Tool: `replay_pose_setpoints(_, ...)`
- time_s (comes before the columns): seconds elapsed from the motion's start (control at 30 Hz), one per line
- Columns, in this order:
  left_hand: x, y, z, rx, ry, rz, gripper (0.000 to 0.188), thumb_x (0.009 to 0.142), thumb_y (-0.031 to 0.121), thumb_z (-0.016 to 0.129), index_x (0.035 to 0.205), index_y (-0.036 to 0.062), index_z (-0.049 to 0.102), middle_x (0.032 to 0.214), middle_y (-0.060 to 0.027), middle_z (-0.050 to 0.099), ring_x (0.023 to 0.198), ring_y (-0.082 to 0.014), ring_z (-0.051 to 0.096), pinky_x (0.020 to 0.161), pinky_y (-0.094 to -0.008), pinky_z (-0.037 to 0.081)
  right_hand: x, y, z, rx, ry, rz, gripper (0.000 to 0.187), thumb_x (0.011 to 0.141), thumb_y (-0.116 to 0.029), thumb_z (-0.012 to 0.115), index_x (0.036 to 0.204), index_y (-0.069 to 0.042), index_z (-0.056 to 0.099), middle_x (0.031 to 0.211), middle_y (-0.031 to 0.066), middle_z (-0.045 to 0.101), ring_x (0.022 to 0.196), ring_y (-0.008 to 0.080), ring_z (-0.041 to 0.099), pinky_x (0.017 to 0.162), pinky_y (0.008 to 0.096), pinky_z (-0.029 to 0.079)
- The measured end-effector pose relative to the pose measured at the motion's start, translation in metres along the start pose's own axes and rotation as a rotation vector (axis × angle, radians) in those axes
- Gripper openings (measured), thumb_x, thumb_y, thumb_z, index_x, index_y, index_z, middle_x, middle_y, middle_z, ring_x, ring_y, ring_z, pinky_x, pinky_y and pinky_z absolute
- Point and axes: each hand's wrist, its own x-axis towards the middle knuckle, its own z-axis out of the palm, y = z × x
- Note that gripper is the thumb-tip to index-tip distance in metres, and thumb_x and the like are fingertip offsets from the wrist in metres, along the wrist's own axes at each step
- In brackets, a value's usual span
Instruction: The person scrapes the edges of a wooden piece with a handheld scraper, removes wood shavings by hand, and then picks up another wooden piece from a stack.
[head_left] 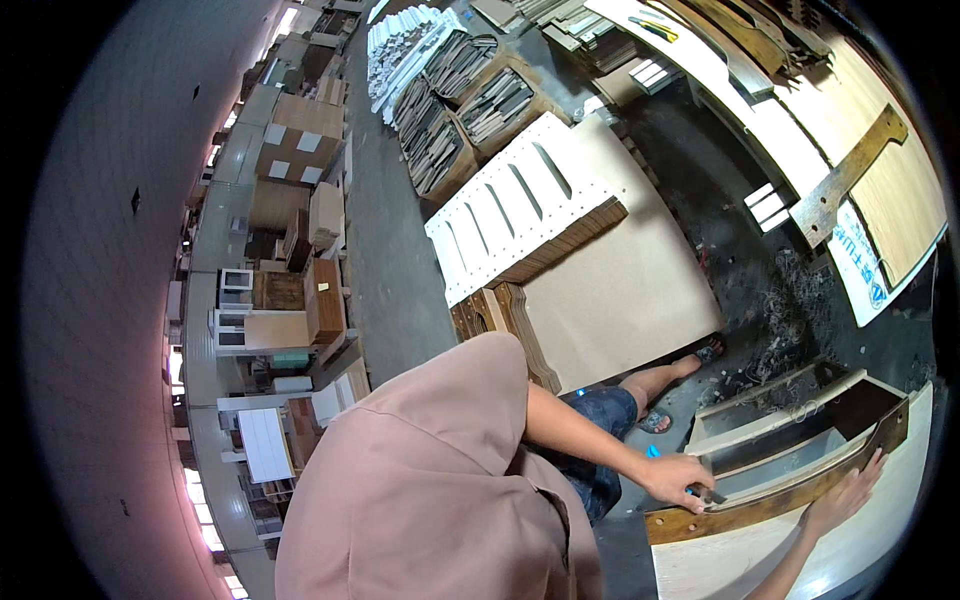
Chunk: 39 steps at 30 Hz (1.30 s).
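Observation:
A curved brown wooden piece point(760, 512) with a few holes at one end lies along a pale board point(720, 565) at the lower right. Beside it is a frame of curved pale strips point(790, 465). My left hand point(678, 482) is closed at the holed end of the brown piece, around a small tool with blue and dark parts point(714, 495); its kind is not clear. With fingers stretched out, my right hand point(848, 495) rests flat against the outer edge of the brown piece, nearer its other end.
A stack of slotted white panels point(510, 210) stands on a large beige board point(620, 290). Boxes of wood strips point(440, 150) are behind it. At the upper right, a bench point(800, 110) carries a brown shaped piece point(850, 175) and a yellow-handled tool point(655, 28). Shavings point(790, 310) litter the floor.

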Motion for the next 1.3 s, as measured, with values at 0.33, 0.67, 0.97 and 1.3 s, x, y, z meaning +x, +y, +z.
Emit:
replay_pose_setpoints(0.33,-0.009,-0.005,0.013,-0.214,0.030,-0.050,0.053,0.097,0.050,0.084,0.108,0.0010,0.067,0.085,-0.0202,0.070,0.080,-0.0352,0.068,0.073,-0.0478,0.051,0.000,-0.005,-0.006,-0.018,-0.040,0.033,0.063,0.122,-0.052,0.020,0.177,-0.025,0.038,0.184,0.0062,0.034,0.171,0.0333,0.027,0.137,0.0608,0.013)
replay_pose_setpoints(0.67,0.029,-0.001,0.014,-0.138,-0.054,-0.079,0.062,0.090,0.054,0.088,0.114,0.0036,0.060,0.093,-0.0158,0.071,0.088,-0.0328,0.069,0.074,-0.0465,0.050,0.001,-0.022,-0.020,0.000,-0.123,0.091,0.060,0.123,-0.045,0.025,0.175,-0.020,0.040,0.185,0.0041,0.033,0.172,0.0326,0.024,0.138,0.0586,0.011)
replay_pose_setpoints(0.97,0.066,0.018,0.016,-0.002,0.238,0.123,0.067,0.103,0.051,0.078,0.149,0.0077,0.057,0.110,-0.0155,0.071,0.094,-0.0354,0.070,0.083,-0.0498,0.056,0.003,-0.035,-0.029,0.018,-0.144,0.143,0.061,0.122,-0.046,0.027,0.175,-0.018,0.041,0.186,0.0041,0.029,0.172,0.0326,0.023,0.139,0.0566,0.011)
replay_pose_setpoints(1.3,0.090,0.029,-0.029,0.860,-0.108,0.873,0.049,0.105,0.024,0.056,0.155,0.0236,0.055,0.119,-0.0108,0.058,0.104,-0.0282,0.062,0.088,-0.0448,0.048,0.006,-0.041,-0.035,0.025,-0.120,0.144,0.058,0.122,-0.042,0.030,0.175,-0.020,0.042,0.186,0.0036,0.031,0.172,0.0324,0.024,0.139,0.0561,0.012)
